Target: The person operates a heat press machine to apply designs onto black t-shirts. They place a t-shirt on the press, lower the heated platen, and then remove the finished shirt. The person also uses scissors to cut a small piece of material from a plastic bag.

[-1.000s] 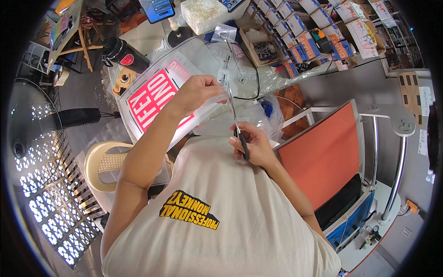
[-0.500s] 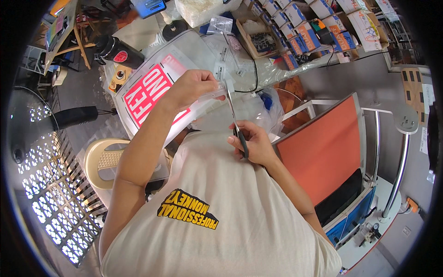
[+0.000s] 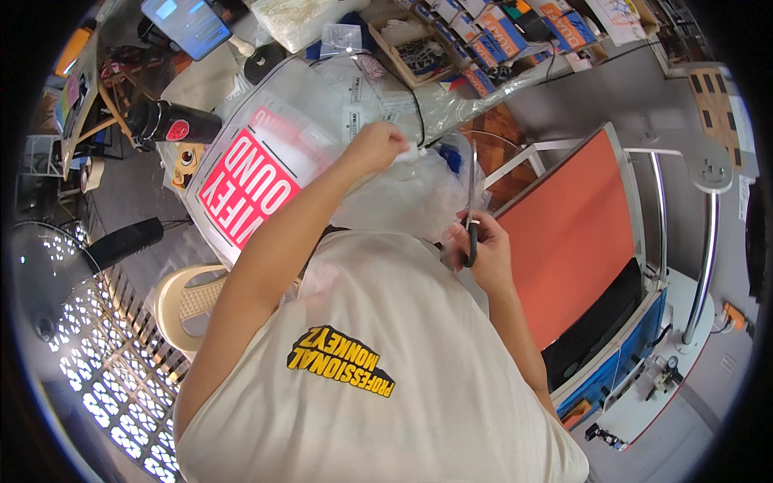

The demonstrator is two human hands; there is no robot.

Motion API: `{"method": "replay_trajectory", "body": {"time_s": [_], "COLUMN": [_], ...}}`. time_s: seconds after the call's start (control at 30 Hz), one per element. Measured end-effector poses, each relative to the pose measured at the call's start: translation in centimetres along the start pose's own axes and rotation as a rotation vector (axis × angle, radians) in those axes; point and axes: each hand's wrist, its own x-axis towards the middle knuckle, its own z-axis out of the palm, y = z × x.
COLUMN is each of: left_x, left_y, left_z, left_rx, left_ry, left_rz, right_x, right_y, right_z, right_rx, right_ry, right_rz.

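My right hand (image 3: 485, 251) grips a pair of scissors (image 3: 473, 189) with a dark handle, its blades pointing away from me. My left hand (image 3: 377, 150) is over the table, fingers closed in a pinch; whatever is between them is too small to make out. Beneath and past that hand lie clear plastic bags (image 3: 386, 197), bunched up at the table's near edge. To its left rests a flat clear bag with a red-and-white printed sheet (image 3: 250, 181). The scissors are apart from my left hand.
A black tumbler (image 3: 181, 122) and a phone (image 3: 189, 28) are at the far left. Beyond them sits an open box (image 3: 411, 52), near stacked small boxes (image 3: 499, 36). On my right stands a machine with an orange panel (image 3: 568, 241); a beige chair (image 3: 189, 302) is at left.
My hands have moved apart: the scissors went right, away from the clear plastic strip that my left hand held up. The strip no longer shows clearly. The whole view has shifted somewhat.
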Motion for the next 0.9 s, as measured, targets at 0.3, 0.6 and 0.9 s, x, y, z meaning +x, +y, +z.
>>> {"method": "replay_trajectory", "body": {"time_s": [0.3, 0.6, 0.9], "left_x": [6.4, -4.3, -5.9], "left_y": [-7.0, -7.4, -9.3], "left_z": [-6.4, -7.6, -7.8], "left_rx": [0.011, 0.58, -0.304], "left_ry": [0.576, 0.464, 0.412], "left_rz": [-0.04, -0.533, -0.345], "right_x": [-2.3, -0.7, 2.1], "right_y": [1.2, 1.3, -0.5], "right_z": [-0.3, 1.3, 2.4], "right_rx": [-0.076, -0.146, -0.23], "right_ry": [0.103, -0.007, -0.133], "right_rz": [-0.084, -0.125, -0.23]}}
